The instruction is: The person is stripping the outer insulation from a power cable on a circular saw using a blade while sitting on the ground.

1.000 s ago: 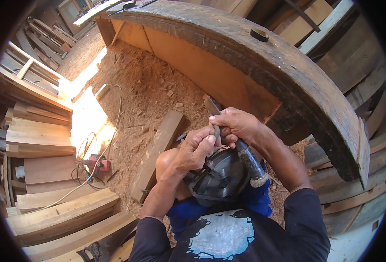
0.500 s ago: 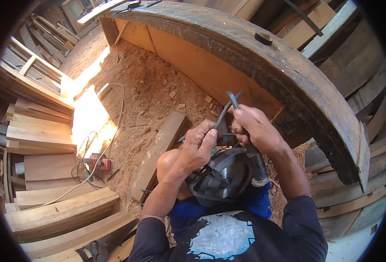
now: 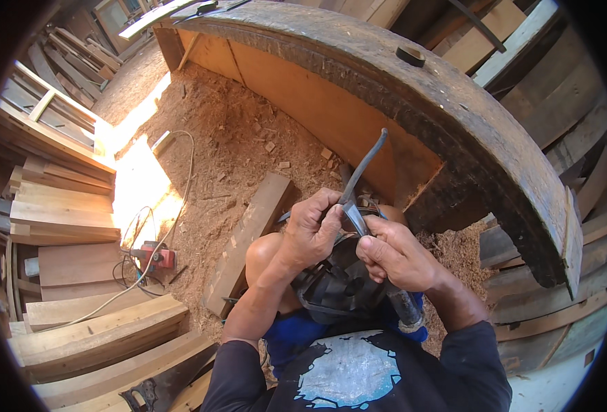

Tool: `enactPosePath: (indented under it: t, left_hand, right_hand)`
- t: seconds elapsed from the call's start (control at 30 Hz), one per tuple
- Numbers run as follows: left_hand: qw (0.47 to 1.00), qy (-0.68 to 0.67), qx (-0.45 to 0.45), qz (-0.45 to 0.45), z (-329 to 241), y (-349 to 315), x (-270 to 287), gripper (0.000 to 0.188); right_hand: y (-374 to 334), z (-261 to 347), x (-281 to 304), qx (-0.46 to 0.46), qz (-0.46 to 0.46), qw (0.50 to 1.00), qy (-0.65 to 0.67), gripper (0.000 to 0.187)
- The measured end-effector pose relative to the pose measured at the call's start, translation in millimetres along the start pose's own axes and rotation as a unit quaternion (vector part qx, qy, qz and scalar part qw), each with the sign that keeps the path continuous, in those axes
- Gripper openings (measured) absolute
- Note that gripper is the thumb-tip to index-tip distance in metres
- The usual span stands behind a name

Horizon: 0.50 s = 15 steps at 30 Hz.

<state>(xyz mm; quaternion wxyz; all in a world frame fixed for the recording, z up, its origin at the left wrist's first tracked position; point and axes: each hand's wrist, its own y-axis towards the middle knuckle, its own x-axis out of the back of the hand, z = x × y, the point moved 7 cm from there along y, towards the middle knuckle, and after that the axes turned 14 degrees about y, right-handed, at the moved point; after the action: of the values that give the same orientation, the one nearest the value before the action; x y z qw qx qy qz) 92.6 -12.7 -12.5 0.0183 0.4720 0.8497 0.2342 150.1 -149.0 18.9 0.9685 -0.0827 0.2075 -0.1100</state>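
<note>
My left hand (image 3: pixel 315 230) pinches a thick dark cord (image 3: pixel 367 163), whose free end curves up and away to the right. Close beside it, my right hand (image 3: pixel 399 255) is closed on a grey, tapered, metal-looking tool (image 3: pixel 356 218). The tool's narrow end meets the cord at my left fingertips; its handle is mostly hidden in my palm, so its exact kind is unclear. Below both hands, between my knees, rests a dark power tool with a rounded housing (image 3: pixel 338 292). A dark tube with a pale end (image 3: pixel 406 312) stands beside it.
A long curved wooden bench (image 3: pixel 358 62) with a black ring-shaped roll (image 3: pixel 410 56) arches ahead. Shavings cover the floor (image 3: pixel 228 137). A wooden beam (image 3: pixel 248 240) lies by my left knee. Farther left are a red power tool (image 3: pixel 158 257), stacked planks (image 3: pixel 104 319) and a handsaw (image 3: pixel 139 397).
My right hand has come down and toward me, bringing the grey tool beside my left fingers. The cord's free end now stands higher. The dark power tool in my lap looks turned.
</note>
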Motion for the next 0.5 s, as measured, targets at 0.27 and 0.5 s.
enactPosePath:
  t: [0.27,0.5]
  left_hand:
    - [0.998,0.053,-0.023,-0.013,-5,0,4,0.010]
    - [0.991,0.128,-0.045,-0.018,-20,2,6,0.009]
  right_hand:
    - [3,-3,-1,0.027,-0.005,1.000,-0.002,0.020]
    - [2,-5,-2,0.027,-0.008,1.000,0.011,0.021]
